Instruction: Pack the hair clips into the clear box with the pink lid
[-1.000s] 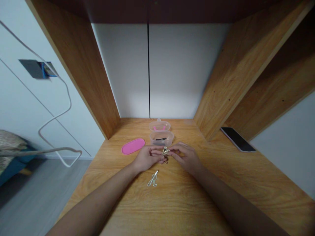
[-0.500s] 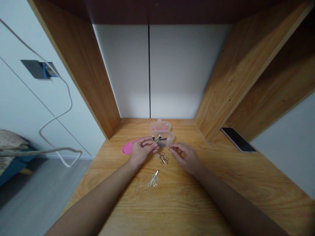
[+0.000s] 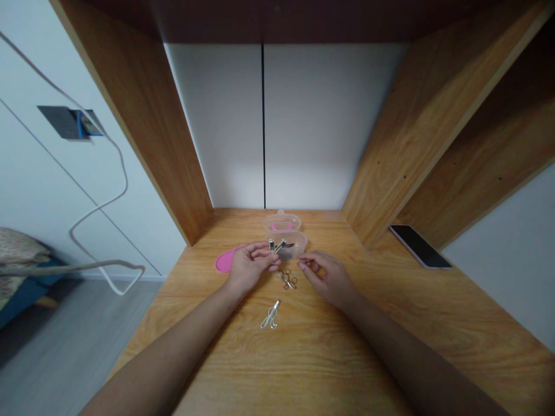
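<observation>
Head view: the left hand (image 3: 247, 268) grasps small metal clips (image 3: 280, 247), overlapping the open clear case (image 3: 302, 238) in sight. The right hand (image 3: 327, 277) is positioned near the case, fingers bent; whether it grips anything cannot be determined. Ring-handled metal items (image 3: 287, 281) lie on the bench (image 3: 329, 358) between the hands.

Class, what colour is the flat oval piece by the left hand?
Pink; the oval piece shows best in the head view.
</observation>
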A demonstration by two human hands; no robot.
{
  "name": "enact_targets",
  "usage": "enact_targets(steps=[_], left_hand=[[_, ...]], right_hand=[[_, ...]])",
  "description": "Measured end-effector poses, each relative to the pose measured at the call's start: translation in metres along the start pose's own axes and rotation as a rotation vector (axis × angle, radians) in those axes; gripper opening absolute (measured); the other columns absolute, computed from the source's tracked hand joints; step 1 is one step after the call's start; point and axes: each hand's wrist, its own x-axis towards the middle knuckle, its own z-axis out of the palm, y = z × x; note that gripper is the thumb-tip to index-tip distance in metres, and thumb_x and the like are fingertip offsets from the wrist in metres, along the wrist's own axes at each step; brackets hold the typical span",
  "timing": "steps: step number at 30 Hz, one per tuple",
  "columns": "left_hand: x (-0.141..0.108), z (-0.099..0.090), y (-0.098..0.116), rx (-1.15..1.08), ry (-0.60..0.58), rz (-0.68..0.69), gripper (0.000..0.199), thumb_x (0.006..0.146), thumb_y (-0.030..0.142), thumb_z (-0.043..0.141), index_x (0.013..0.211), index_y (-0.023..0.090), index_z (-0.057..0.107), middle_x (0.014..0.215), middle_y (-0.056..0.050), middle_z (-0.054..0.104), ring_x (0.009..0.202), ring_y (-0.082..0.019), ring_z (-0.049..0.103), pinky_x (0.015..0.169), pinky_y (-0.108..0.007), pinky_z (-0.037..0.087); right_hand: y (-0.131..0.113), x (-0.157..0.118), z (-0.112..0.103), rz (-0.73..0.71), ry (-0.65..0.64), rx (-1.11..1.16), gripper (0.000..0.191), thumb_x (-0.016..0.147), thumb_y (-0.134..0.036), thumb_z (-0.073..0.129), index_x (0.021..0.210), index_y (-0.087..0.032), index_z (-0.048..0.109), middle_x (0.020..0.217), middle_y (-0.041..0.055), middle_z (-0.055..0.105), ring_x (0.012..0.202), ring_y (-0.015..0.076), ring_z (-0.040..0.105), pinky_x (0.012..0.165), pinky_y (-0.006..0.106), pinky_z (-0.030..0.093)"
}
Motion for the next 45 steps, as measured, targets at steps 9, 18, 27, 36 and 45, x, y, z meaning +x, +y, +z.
enact_targets(steps=[9,18,27,36,45], left_hand=[[-0.010,0.005,-0.015,0.213,-0.272,-0.007,0.054,0.062,0.037,0.092,0.105,0.009,0.074,0.081,-0.010,0.078,0.064,-0.016,0.073,0.065,-0.025,0.061],[-0.012,0.004,-0.013,0.326,-0.430,0.062,0.045,0.076,0.036,0.082,0.113,0.013,0.075,0.094,-0.014,0.080,0.076,-0.020,0.076,0.075,-0.031,0.061],[-0.014,0.001,-0.011,0.577,-0.394,0.272,0.047,0.087,0.030,0.069,0.133,0.022,0.065,0.098,-0.009,0.080,0.082,-0.021,0.077,0.085,-0.036,0.060],[-0.020,0.002,0.001,0.727,-0.182,0.498,0.027,0.088,0.029,0.067,0.113,0.022,0.077,0.102,-0.010,0.079,0.086,-0.024,0.074,0.083,-0.034,0.058],[-0.008,-0.009,-0.001,1.018,-0.017,0.744,0.035,0.091,0.022,0.059,0.125,0.021,0.067,0.124,-0.014,0.062,0.117,-0.026,0.060,0.102,-0.043,0.050]], right_hand=[[-0.003,0.001,-0.004,-0.020,-0.012,0.029,0.012,0.095,-0.032,0.064,0.103,-0.024,0.069,0.087,0.0039,0.072,0.077,0.0183,0.067,0.073,0.031,0.053],[-0.002,0.000,-0.002,-0.028,-0.037,0.055,0.021,0.092,-0.035,0.069,0.110,-0.024,0.069,0.090,0.0044,0.074,0.079,0.0187,0.068,0.071,0.031,0.055],[-0.005,0.003,-0.003,-0.175,-0.098,0.032,0.015,0.095,-0.032,0.066,0.105,-0.025,0.074,0.091,0.0056,0.076,0.084,0.0198,0.070,0.075,0.033,0.055],[-0.009,0.004,-0.008,-0.135,0.052,0.002,0.014,0.095,-0.029,0.065,0.105,-0.026,0.074,0.091,0.0057,0.077,0.081,0.0204,0.070,0.075,0.035,0.056],[0.002,0.007,-0.006,0.115,0.462,0.009,0.018,0.093,-0.037,0.066,0.100,-0.023,0.074,0.086,0.0058,0.074,0.073,0.0202,0.066,0.069,0.035,0.055]])
